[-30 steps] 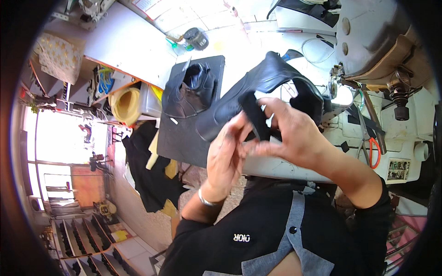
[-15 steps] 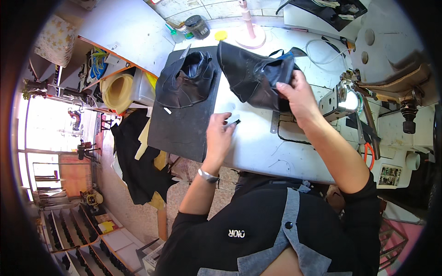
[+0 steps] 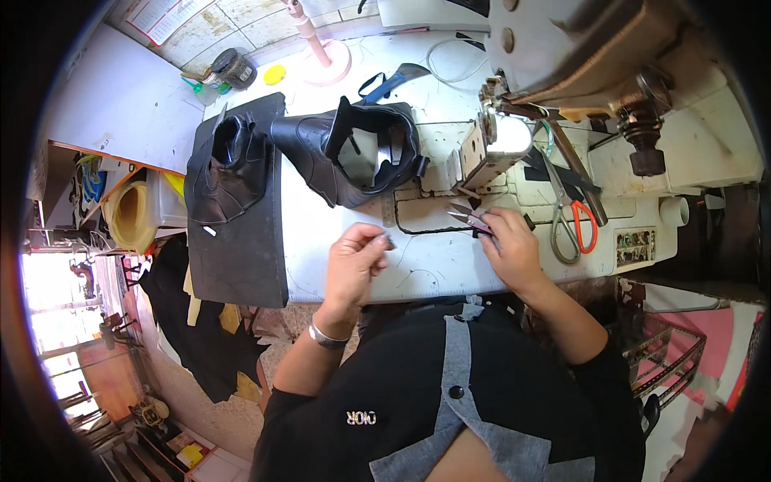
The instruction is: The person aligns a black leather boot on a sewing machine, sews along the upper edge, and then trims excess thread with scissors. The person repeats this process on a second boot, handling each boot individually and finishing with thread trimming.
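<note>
My left hand is closed in a pinch on a small dark piece, too small to name. My right hand is closed around a pair of thread snips, blades pointing left. Beyond my hands a black leather shoe upper rests on the white table, its wide opening turned toward the right. No hand touches it. A second black shoe upper stands at the left on a dark cutting mat, apart from both hands.
The sewing machine stands right of the upper, its large head overhanging the right. Orange-handled scissors lie near my right hand. A blue-handled tool lies behind the upper. Farther back are a pink stand and a dark jar.
My right hand has let go of the shoe upper and now holds the thread snips near the table's front. My left hand still pinches the small piece. The view has shifted right.
</note>
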`<state>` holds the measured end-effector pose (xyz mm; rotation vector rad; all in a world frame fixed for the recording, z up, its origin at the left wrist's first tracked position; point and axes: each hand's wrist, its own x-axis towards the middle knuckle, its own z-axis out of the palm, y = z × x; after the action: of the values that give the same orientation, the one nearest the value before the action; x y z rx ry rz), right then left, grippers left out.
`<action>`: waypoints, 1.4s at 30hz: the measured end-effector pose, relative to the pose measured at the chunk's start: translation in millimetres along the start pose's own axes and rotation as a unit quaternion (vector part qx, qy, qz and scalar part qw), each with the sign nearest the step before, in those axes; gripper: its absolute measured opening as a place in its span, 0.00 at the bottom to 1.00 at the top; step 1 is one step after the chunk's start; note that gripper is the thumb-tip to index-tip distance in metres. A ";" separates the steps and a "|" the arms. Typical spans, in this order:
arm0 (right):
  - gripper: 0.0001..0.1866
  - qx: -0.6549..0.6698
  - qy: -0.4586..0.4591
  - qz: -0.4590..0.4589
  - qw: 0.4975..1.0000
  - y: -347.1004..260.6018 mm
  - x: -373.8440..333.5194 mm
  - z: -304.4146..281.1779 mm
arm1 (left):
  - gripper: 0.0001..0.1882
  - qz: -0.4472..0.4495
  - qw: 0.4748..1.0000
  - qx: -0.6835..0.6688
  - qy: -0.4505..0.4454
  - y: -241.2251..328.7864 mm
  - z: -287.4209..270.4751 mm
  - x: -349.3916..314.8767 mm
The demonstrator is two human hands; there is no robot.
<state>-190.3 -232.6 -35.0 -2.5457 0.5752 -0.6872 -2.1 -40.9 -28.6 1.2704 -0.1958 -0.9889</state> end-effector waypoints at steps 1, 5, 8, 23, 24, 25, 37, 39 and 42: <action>0.18 -0.011 -0.012 -0.002 1.000 -0.7 -0.1 2.3 | 0.04 -0.030 0.999 -0.035 -0.015 0.8 12.1 -3.5; 0.15 -0.095 -0.031 -0.040 0.994 3.3 3.9 14.6 | 0.09 -0.017 0.992 -0.110 -0.056 10.0 45.8 -19.5; 0.11 -0.122 -0.033 -0.047 0.991 8.3 8.8 25.7 | 0.11 0.065 0.997 -0.012 -0.035 19.7 52.2 -29.3; 0.08 0.565 -0.213 0.257 0.755 -45.1 14.6 -27.0 | 0.08 0.461 0.761 0.456 0.031 33.2 47.0 -33.4; 0.08 0.560 -0.215 0.270 0.753 -47.6 14.4 -27.1 | 0.06 0.350 0.871 0.343 0.018 33.5 48.7 -33.7; 0.11 0.490 -0.200 0.242 0.813 -51.2 13.5 -25.4 | 0.05 0.221 0.950 0.220 0.007 33.9 50.0 -33.6; 0.12 0.582 -0.253 0.262 0.727 -58.3 24.5 -14.0 | 0.04 0.024 0.999 -0.001 -0.026 27.2 54.5 -27.9; 0.12 0.598 -0.258 0.270 0.709 -59.9 25.8 -13.5 | 0.04 0.035 0.999 -0.007 -0.022 25.5 55.8 -26.9; 0.12 0.604 -0.257 0.282 0.699 -62.1 26.5 -12.5 | 0.03 0.042 0.999 0.024 -0.006 24.3 56.6 -25.2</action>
<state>-159.3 -198.7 16.0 -1.0936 0.4208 -0.0013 -39.9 -63.8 21.2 1.2907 -0.2807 -0.9250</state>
